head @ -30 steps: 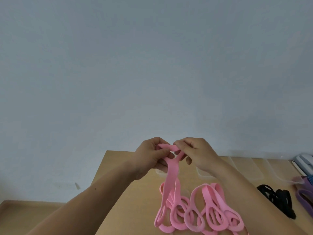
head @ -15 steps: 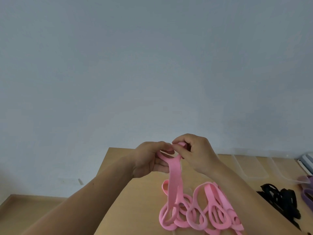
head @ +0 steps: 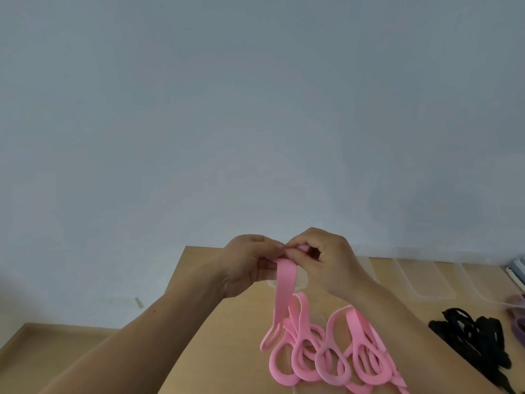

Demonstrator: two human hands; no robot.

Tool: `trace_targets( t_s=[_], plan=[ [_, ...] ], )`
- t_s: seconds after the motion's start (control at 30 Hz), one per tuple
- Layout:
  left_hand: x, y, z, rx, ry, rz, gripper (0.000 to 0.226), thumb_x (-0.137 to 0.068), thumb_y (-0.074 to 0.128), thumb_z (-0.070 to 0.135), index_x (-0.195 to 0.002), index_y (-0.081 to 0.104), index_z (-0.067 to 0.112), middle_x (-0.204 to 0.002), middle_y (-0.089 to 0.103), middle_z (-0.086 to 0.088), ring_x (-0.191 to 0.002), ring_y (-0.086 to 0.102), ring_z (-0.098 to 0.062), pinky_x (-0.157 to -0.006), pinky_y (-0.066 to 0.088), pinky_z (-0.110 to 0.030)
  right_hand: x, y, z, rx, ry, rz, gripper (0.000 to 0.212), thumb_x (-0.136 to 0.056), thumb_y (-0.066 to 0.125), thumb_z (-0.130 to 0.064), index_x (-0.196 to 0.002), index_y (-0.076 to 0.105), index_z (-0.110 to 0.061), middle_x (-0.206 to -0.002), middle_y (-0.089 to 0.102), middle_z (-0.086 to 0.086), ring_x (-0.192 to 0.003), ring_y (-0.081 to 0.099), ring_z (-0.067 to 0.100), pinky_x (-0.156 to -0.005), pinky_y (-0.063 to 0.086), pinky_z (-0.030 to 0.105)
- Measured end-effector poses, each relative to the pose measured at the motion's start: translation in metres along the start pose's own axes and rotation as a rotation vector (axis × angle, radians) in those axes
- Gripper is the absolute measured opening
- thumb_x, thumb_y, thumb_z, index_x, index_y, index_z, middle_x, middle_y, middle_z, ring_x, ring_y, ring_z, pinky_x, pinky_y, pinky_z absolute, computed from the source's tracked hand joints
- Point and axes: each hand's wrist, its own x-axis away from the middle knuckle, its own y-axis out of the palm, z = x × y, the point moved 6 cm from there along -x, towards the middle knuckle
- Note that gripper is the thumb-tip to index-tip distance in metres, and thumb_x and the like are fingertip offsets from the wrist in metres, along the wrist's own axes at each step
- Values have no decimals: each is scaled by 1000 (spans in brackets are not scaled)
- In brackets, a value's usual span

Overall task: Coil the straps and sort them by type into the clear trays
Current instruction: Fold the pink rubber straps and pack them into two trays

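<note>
A pink strap (head: 285,291) hangs from both hands above the wooden table (head: 227,336). My left hand (head: 247,265) and my right hand (head: 326,260) pinch its top end together, fingertips touching, with a small rolled bit of pink between them. The strap's lower end trails into a pile of pink loops (head: 326,359) lying on the table. Clear trays (head: 417,282) sit at the back right of the table; one clear tray (head: 301,282) shows partly behind the hanging strap.
Black straps (head: 471,345) lie in a heap at the right, with purple straps (head: 518,322) at the right edge. A white object (head: 518,271) sits at the far right. A plain wall stands behind the table. A lower wooden surface (head: 42,354) lies at the left.
Both hands have turned the strap's top end over into a tighter roll. The hanging length has shortened a little and the view has shifted slightly.
</note>
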Motion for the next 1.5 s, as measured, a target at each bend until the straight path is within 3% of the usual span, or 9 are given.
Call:
trace_targets(
  t_s=[0.17,0.37,0.63,0.73,0.93,1.13,1.27,1.4,1.5],
  plan=[
    [-2,-7,9,-134,187,87,18,-83,76,-1,-97,65,-1,-92,73,-17,-89,74,-34,-78,60,-39,2,-1,15,-350,300,-39,8,-95,63,-26,-99,69,-25,-81,72,-4,-70,68,14,-64,52,26],
    [1,-6,12,-333,332,151,23,-76,78,14,-96,69,7,-86,68,-9,-81,73,-29,-78,61,-46,2,1,13,-424,360,-85,22,-83,75,-31,-97,70,-15,-71,72,1,-62,68,13,-56,52,21],
    [3,0,2,-301,196,20,43,-80,81,19,-115,64,1,-109,71,-19,-96,73,-32,-91,57,-46,4,-2,11,-310,305,-61,14,-82,77,-10,-92,70,-17,-70,72,1,-60,68,13,-56,52,19],
    [6,4,-1,-259,146,-44,34,-89,73,24,-108,65,-3,-103,73,-22,-93,72,-32,-82,59,-38,3,-5,7,-280,270,-25,15,-83,76,-11,-90,70,-22,-68,71,-3,-59,67,7,-56,50,14],
    [11,8,2,-226,64,-152,15,-88,65,23,-80,77,18,-85,73,-13,-75,70,-25,-69,57,-34,6,-3,1,-229,156,11,24,-86,74,-12,-94,68,-34,-88,72,-11,-79,69,8,-72,55,18],
    [8,9,-1,-65,8,-139,32,-95,56,22,-107,69,-4,-95,69,-21,-86,68,-31,-81,58,-42,4,-1,-2,-55,9,57,22,-85,72,-4,-94,66,-23,-86,67,-15,-80,63,9,-70,50,17],
    [8,6,2,-60,35,-55,9,-92,64,11,-98,63,4,-86,69,-18,-76,68,-29,-74,59,-42,4,3,3,-123,69,26,19,-85,74,-8,-92,66,-24,-84,67,-9,-77,63,12,-71,56,33],
    [10,4,4,-50,80,-40,17,-87,69,3,-100,60,4,-84,68,-21,-73,66,-30,-70,58,-40,7,5,9,-354,206,-35,21,-83,74,-9,-87,67,-28,-81,66,17,-76,63,33,-74,55,47],
    [11,1,6,-79,149,-9,16,-87,70,0,-99,60,3,-92,69,-28,-78,67,-36,-72,59,-43,8,6,10,-492,267,-100,18,-77,75,-13,-92,69,-22,-86,71,12,-79,68,23,-75,58,34]
  ],
)
